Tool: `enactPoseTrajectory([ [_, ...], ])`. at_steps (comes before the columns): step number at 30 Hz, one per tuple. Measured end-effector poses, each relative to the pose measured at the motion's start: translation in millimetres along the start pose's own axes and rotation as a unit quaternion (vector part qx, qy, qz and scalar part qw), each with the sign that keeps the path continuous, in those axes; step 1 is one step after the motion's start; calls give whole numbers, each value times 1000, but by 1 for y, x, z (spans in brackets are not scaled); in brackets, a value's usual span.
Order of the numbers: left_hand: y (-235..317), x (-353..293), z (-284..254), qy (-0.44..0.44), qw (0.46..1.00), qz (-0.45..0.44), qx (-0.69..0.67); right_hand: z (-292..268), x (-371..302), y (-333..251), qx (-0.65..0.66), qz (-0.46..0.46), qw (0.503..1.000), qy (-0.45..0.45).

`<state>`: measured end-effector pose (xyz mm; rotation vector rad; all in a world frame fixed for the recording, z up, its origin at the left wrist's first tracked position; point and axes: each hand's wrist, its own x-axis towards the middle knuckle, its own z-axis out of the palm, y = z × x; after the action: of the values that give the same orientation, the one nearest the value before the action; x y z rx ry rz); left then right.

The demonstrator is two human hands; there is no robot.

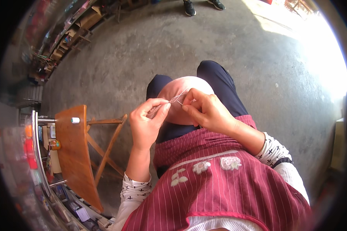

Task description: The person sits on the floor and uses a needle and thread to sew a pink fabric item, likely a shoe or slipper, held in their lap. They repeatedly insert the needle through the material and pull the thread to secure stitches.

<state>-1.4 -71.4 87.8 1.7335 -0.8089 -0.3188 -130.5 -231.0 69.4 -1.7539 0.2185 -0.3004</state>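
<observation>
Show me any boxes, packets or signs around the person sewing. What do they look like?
Cardboard boxes: far upper left along the wall, brown, blurred.
Small packets and boxes: lower left beside the wooden stool, white and grey, too small to tell more.
Colourful packages: left edge behind a metal rail, red and orange, blurred.
No screens or signs show.

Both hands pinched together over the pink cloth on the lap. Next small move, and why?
Probably draw the right hand up and away to pull the thread through. The fingertips of both hands meet over the pink cloth, a thin pale thread runs between them, and the left hand pinches the other end. No needle is discernible.
</observation>
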Motion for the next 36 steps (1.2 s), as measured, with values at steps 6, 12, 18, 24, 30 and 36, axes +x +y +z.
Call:
enactPoseTrajectory([
  [6,3,-1,0,0,999,-28,-32,1,0,3,-6,-11,1000,-1],
  [12,2,-1,-1,-4,1000,-26,-18,0,-1,5,-14,-27,1000,-9],
  [18,2,-2,-3,-13,999,-27,-18,2,1,1,-18,-18,1000,-7],
  [24,3,-2,-3,-15,1000,-12,-19,2,1,1,-25,-21,999,-3],
  [30,4,-3,0,-6,999,-27,-37,6,1,9,4,-39,999,13],
  [36,4,-2,0,-4,998,-40,-43,3,1,-5,150,-48,987,-35],
])
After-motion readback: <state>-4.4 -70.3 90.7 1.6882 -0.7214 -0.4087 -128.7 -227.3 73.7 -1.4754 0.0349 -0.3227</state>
